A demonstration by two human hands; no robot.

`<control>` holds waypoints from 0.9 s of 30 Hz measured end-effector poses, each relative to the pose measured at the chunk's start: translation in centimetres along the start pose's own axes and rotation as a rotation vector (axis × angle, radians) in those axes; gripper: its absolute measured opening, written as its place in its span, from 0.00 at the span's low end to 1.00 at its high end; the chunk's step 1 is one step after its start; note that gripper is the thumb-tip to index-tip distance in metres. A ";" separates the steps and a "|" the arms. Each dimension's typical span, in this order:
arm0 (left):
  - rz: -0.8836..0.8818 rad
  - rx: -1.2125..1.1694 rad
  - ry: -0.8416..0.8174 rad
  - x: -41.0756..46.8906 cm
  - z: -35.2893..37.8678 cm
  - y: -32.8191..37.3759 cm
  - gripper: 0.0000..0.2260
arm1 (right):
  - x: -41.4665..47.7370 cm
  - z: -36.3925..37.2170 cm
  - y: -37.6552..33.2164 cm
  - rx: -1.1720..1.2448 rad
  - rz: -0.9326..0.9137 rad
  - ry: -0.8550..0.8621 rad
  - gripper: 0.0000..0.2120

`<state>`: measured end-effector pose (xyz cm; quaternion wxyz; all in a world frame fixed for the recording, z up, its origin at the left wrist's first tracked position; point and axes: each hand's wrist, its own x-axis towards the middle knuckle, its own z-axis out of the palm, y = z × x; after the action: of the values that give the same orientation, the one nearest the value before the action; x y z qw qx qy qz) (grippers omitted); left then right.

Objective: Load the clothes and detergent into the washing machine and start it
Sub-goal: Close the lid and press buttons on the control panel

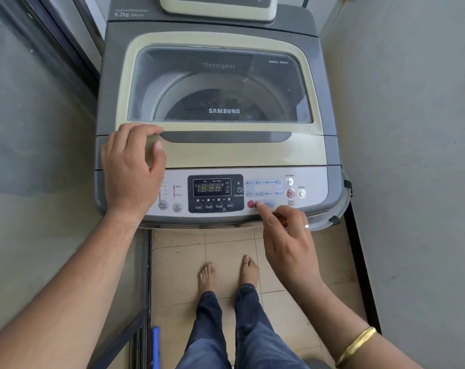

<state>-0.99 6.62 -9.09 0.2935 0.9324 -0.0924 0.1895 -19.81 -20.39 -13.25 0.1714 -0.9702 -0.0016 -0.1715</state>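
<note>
A grey top-loading washing machine (329, 153) stands in front of me with its beige glass lid (226, 41) closed. Dark clothes (196, 102) show through the glass inside the drum. The display (208, 187) on the control panel is lit with digits. My left hand (132, 169) rests flat on the lid's front left corner, fingers loosely apart, holding nothing. My right hand (287, 241) has its index finger stretched out, the tip on the panel just right of the red round button (250, 204); the other fingers are curled. No detergent container is visible.
The start/pause button (290, 193) and power button (302, 193) sit at the panel's right. Grey walls hem the machine in on the left (34, 155) and right (412, 129). My bare feet stand on the tiled floor (178, 262). A beige object (218, 9) sits on the machine's back.
</note>
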 end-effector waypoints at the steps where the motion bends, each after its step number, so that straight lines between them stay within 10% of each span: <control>1: 0.000 0.001 -0.001 0.0 0.0 0.0 0.10 | 0.0 0.0 0.0 -0.007 -0.017 -0.003 0.24; 27: -0.015 -0.025 -0.024 0.2 -0.4 0.1 0.11 | 0.4 0.2 -1.6 -0.118 -0.109 -0.028 0.27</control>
<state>-0.92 6.77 -8.70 0.3054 0.9315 -0.0913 0.1749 -19.45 -18.85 -12.81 0.1042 -0.9793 -0.0467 -0.1669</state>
